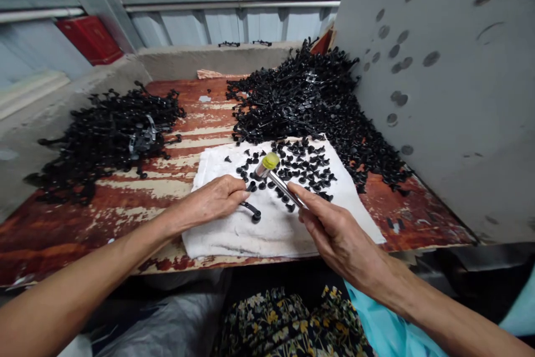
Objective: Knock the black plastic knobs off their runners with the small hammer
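- Left hand, centre frame, pinched one end of a black part against the white cloth, apparently to steady it
- Right hand, lower right, clasped the hammer by its metal handle, yellow head poised over the loose pieces
- Piles at left and upper right and a grey panel at right hemmed the work; open room lay on the cloth's near half

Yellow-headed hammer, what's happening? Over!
Right hand grips small yellow-headed metal hammer. Left hand holds curved black plastic piece on white cloth. Loose black plastic bits crowd nearby.
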Motion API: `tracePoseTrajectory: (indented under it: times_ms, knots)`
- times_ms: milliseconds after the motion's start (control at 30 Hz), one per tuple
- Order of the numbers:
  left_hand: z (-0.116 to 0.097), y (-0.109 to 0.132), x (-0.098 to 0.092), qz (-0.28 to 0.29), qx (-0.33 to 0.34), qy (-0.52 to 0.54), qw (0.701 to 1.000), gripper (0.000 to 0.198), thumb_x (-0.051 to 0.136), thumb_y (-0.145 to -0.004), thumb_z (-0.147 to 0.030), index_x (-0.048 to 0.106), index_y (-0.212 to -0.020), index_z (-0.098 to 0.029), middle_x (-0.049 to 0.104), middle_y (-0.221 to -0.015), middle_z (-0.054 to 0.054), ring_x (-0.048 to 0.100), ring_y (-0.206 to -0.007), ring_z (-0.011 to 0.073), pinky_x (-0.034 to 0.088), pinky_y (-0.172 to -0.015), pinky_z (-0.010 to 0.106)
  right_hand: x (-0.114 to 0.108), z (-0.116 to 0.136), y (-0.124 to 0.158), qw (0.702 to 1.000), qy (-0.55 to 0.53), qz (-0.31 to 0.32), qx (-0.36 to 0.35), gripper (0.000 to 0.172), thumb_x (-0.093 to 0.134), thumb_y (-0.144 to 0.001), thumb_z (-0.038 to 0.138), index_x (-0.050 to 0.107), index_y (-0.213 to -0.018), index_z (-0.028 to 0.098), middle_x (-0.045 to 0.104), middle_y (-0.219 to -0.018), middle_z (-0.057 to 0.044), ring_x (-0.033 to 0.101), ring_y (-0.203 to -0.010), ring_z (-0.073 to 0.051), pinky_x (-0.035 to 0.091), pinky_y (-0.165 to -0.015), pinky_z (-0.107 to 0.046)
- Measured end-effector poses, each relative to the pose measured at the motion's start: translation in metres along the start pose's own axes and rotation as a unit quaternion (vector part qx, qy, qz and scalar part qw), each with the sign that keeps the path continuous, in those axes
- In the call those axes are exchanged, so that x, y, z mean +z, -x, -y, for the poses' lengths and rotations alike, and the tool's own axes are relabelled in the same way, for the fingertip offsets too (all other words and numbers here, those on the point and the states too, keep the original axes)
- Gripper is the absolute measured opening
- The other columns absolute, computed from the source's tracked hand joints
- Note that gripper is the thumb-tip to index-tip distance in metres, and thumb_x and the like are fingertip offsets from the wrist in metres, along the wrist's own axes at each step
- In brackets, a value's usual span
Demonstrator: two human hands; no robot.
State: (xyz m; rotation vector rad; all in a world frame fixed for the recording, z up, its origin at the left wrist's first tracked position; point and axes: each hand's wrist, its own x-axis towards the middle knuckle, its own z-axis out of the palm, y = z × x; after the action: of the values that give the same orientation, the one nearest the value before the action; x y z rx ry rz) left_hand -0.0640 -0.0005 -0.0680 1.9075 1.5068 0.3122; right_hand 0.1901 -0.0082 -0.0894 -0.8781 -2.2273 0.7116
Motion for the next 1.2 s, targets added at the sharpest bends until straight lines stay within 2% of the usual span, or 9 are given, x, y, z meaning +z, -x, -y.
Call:
tracePoseTrajectory:
  times_ms: [133,233,400,567,700,833,967,1067,1200]
  knots:
    - [-0.0004,0.0014,-0.0004,0.001,-0.002,-0.007,1.0,0.031,0.039,-0.081,-0.04,0.038,-0.058,-0.02,0.036,-0.055,-0.003,0.032,-0.052,0.0104,0.025,-0.05,0.025,0.0036,0.0007,-0.0053,0.997,0.068,0.007,-0.04,0.06,0.036,-0.089,0.006,0.04,-0.148,0.015,0.068,-0.105,-0.015,0.067,-0.08,-0.02,0.059,-0.073,-0.035]
    - [0.0001,0.0025,-0.0013,0.002,-0.002,-0.008,1.0,0.032,0.039,-0.082,-0.041,0.038,-0.057,-0.02,0.036,-0.055,-0.003,0.032,-0.052,0.0107,0.026,-0.05,0.025,0.0025,0.0019,-0.0052,0.989,0.135,0.058,-0.034,0.064,0.036,-0.085,0.005,0.041,-0.148,0.016,0.065,-0.089,-0.011,0.055,-0.054,-0.015,0.053,-0.053,-0.029]
    - [-0.0015,0.0039,-0.0017,-0.002,-0.021,0.018,1.0,0.032,0.042,-0.082,-0.041,0.04,-0.058,-0.02,0.037,-0.055,-0.003,0.032,-0.052,0.0109,0.025,-0.05,0.025,-0.0005,0.0066,-0.0042,0.995,0.088,-0.012,-0.055,0.065,0.035,-0.09,0.005,0.029,-0.153,0.021,0.06,-0.093,-0.009,0.058,-0.07,-0.017,0.053,-0.064,-0.029]
    - [-0.0037,0.0024,-0.0012,0.01,-0.026,0.04,0.999,0.031,0.043,-0.08,-0.04,0.039,-0.057,-0.02,0.034,-0.053,-0.004,0.029,-0.049,0.0099,0.023,-0.047,0.024,0.0022,0.0029,-0.0044,0.985,0.153,0.057,-0.055,0.066,0.037,-0.085,0.003,0.037,-0.148,0.02,0.057,-0.081,-0.004,0.046,-0.051,-0.012,0.045,-0.049,-0.024]
    - [-0.0025,0.0005,0.0003,0.015,-0.048,0.054,0.997,0.03,0.043,-0.08,-0.039,0.04,-0.057,-0.02,0.037,-0.051,-0.004,0.03,-0.046,0.0099,0.023,-0.045,0.023,0.0038,0.0005,-0.0025,0.99,0.12,-0.019,-0.074,0.069,0.035,-0.09,0.003,0.022,-0.154,0.025,0.057,-0.088,-0.005,0.053,-0.06,-0.014,0.049,-0.057,-0.026]
    - [-0.001,-0.001,0.0025,0.008,-0.042,0.059,0.997,0.03,0.044,-0.079,-0.036,0.039,-0.054,-0.02,0.035,-0.05,-0.004,0.029,-0.046,0.0094,0.022,-0.045,0.023,0.0028,0.0005,-0.0033,0.985,0.152,0.043,-0.075,0.067,0.036,-0.087,0.002,0.031,-0.151,0.022,0.057,-0.081,-0.003,0.048,-0.051,-0.013,0.045,-0.048,-0.025]
    - [0.001,-0.0015,0.0039,0.004,-0.049,0.06,0.997,0.03,0.044,-0.08,-0.035,0.04,-0.055,-0.02,0.037,-0.05,-0.003,0.03,-0.045,0.0095,0.022,-0.044,0.023,0.0009,0.0034,-0.0042,0.987,0.141,0.006,-0.07,0.07,0.035,-0.087,0.003,0.023,-0.153,0.022,0.059,-0.088,-0.006,0.052,-0.058,-0.014,0.049,-0.054,-0.026]
    - [0.0034,-0.0016,0.0039,0.001,-0.045,0.066,0.997,0.03,0.045,-0.08,-0.035,0.041,-0.054,-0.02,0.036,-0.05,-0.004,0.03,-0.046,0.0096,0.022,-0.045,0.023,0.0014,0.0041,-0.0039,0.983,0.163,0.064,-0.061,0.07,0.036,-0.084,0.002,0.031,-0.151,0.021,0.059,-0.084,-0.005,0.048,-0.051,-0.012,0.047,-0.05,-0.025]
    - [0.005,-0.003,0.0061,-0.006,-0.048,0.073,0.996,0.03,0.046,-0.08,-0.033,0.041,-0.053,-0.02,0.038,-0.048,-0.003,0.03,-0.044,0.0096,0.021,-0.043,0.023,0.0056,0.0016,-0.0032,0.989,0.138,0.016,-0.048,0.064,0.034,-0.089,0.005,0.032,-0.151,0.017,0.061,-0.086,-0.008,0.055,-0.059,-0.015,0.051,-0.055,-0.027]
